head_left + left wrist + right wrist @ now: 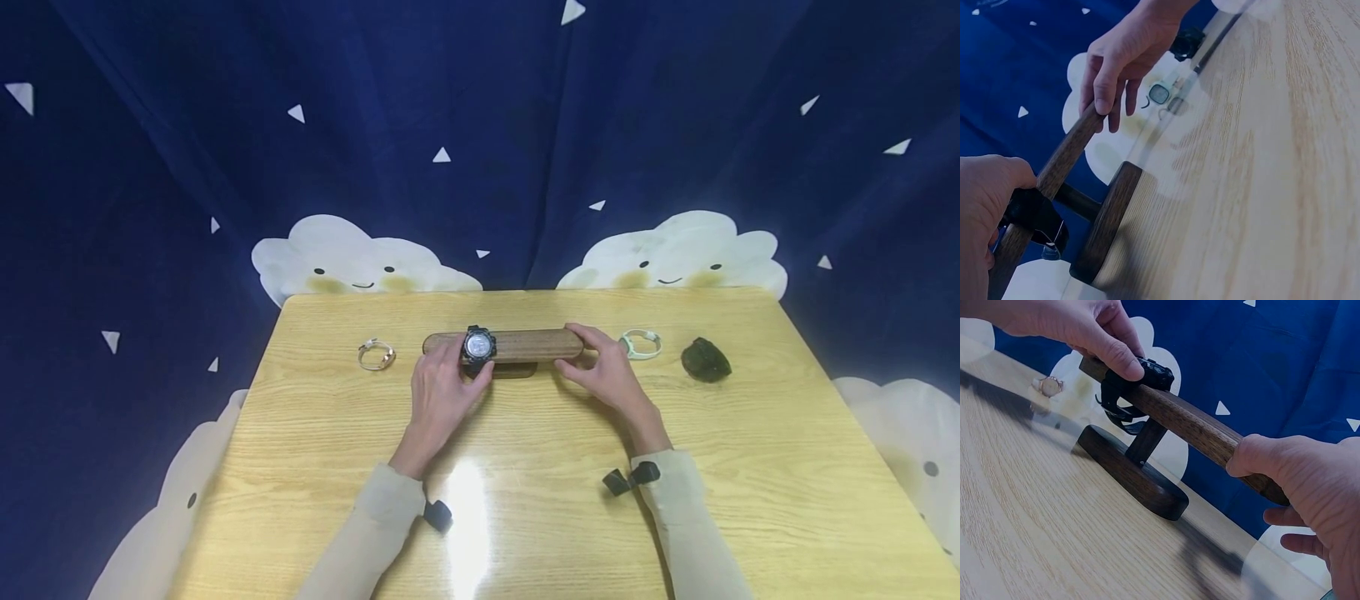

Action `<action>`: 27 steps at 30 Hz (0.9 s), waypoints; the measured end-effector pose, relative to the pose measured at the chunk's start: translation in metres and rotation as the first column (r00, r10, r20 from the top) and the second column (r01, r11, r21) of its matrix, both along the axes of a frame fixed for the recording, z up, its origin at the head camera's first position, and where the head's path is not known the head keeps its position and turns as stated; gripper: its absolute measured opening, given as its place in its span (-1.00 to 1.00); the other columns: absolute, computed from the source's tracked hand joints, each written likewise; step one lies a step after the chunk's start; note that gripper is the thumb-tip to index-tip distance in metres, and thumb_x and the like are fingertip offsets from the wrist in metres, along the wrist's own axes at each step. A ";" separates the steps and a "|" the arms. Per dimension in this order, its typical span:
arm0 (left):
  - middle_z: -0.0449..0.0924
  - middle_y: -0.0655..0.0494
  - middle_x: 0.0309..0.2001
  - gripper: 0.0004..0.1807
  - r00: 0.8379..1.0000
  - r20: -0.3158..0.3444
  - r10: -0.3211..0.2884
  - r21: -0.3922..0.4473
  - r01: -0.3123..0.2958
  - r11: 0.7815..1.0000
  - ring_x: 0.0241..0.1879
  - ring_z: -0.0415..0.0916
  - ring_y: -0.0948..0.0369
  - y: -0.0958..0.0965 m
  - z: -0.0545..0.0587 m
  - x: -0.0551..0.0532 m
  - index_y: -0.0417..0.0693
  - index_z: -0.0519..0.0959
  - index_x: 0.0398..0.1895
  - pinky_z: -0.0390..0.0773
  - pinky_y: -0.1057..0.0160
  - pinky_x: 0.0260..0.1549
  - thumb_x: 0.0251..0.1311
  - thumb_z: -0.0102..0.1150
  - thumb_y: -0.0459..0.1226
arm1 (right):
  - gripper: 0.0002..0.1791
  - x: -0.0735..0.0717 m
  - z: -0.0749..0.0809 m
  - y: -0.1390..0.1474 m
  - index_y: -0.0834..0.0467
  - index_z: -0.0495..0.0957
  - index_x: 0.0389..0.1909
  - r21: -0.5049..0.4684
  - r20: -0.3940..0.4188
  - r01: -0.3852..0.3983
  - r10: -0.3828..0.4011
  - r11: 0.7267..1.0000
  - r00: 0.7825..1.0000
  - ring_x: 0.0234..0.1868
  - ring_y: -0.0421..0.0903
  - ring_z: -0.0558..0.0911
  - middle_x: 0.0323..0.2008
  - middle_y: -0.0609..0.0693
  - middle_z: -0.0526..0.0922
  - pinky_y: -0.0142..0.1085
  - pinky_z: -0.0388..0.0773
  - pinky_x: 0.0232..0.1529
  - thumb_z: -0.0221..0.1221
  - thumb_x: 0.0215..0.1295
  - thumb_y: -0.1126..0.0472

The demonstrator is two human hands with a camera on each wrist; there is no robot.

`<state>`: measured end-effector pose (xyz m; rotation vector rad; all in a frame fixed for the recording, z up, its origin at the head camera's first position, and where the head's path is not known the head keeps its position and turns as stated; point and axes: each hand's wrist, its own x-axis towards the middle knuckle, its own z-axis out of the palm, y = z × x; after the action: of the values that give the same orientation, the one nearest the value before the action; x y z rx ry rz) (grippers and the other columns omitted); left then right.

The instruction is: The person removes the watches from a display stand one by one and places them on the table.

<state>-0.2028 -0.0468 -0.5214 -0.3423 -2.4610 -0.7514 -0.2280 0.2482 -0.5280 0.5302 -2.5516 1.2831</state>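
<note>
A dark wooden watch stand (536, 343) has a long crossbar on a short post above a rounded base (1135, 481). On the left part of the crossbar sits a black watch (478, 344) with a round dial; its strap hangs unfastened below the bar in the right wrist view. My left hand (441, 385) pinches this watch between thumb and fingers against the bar. With thumb and fingers, my right hand (609, 371) grips the bar's right end.
Left of the stand lies a rose-gold watch (386, 358). To the right are a pale mint watch (642, 352) and a dark, lumpy object (705, 360). The wooden table (555, 517) ends at a blue curtain (480, 108) with cloud shapes.
</note>
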 end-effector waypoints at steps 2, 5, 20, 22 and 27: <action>0.77 -0.10 -0.16 -0.34 1.000 -0.003 0.000 0.002 0.000 1.000 -0.27 0.68 0.05 0.000 0.000 0.000 -0.25 0.65 0.16 0.63 0.15 -0.32 0.17 0.47 0.06 | -0.29 0.000 0.000 0.000 0.29 0.53 0.32 -0.001 0.001 0.000 0.000 1.000 1.000 0.19 0.24 0.65 0.21 0.28 0.65 0.17 0.61 0.20 0.52 0.12 0.31; 0.77 -0.11 -0.13 -0.34 1.000 -0.010 0.000 0.004 0.000 1.000 -0.24 0.70 0.03 -0.002 0.000 0.000 -0.25 0.65 0.16 0.64 0.15 -0.32 0.16 0.47 0.05 | -0.30 0.000 0.000 0.000 0.29 0.53 0.32 -0.003 -0.002 -0.002 0.002 1.000 1.000 0.18 0.24 0.65 0.20 0.28 0.66 0.18 0.62 0.19 0.52 0.13 0.30; 0.77 -0.10 -0.13 -0.37 1.000 -0.027 -0.008 0.039 0.009 0.999 -0.27 0.70 0.04 -0.010 -0.001 0.001 -0.24 0.66 0.15 0.65 0.16 -0.35 0.16 0.48 0.02 | -0.30 0.000 -0.001 0.001 0.27 0.54 0.33 -0.013 0.003 -0.003 0.003 1.000 1.000 0.11 0.24 0.67 0.19 0.24 0.67 0.17 0.64 0.13 0.52 0.14 0.29; 0.76 -0.11 -0.11 -0.37 1.000 -0.025 -0.009 0.043 0.010 0.999 -0.27 0.70 0.04 -0.011 -0.002 0.001 -0.24 0.65 0.16 0.66 0.15 -0.34 0.16 0.49 0.01 | -0.30 0.000 -0.001 0.002 0.27 0.53 0.33 -0.014 0.005 -0.004 0.004 1.000 1.000 0.11 0.24 0.67 0.19 0.25 0.67 0.18 0.64 0.12 0.51 0.15 0.28; 0.75 -0.12 -0.09 -0.38 1.000 -0.026 -0.015 0.055 0.016 0.998 -0.28 0.70 0.03 -0.013 -0.001 0.001 -0.26 0.65 0.15 0.65 0.16 -0.35 0.16 0.49 -0.01 | -0.31 -0.001 -0.002 0.001 0.29 0.53 0.33 -0.012 0.005 -0.008 0.008 1.000 1.000 0.11 0.25 0.67 0.18 0.26 0.67 0.19 0.64 0.12 0.51 0.17 0.28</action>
<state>-0.2017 -0.0601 -0.5227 -0.3484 -2.4113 -0.8143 -0.2286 0.2495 -0.5295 0.5362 -2.5468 1.3041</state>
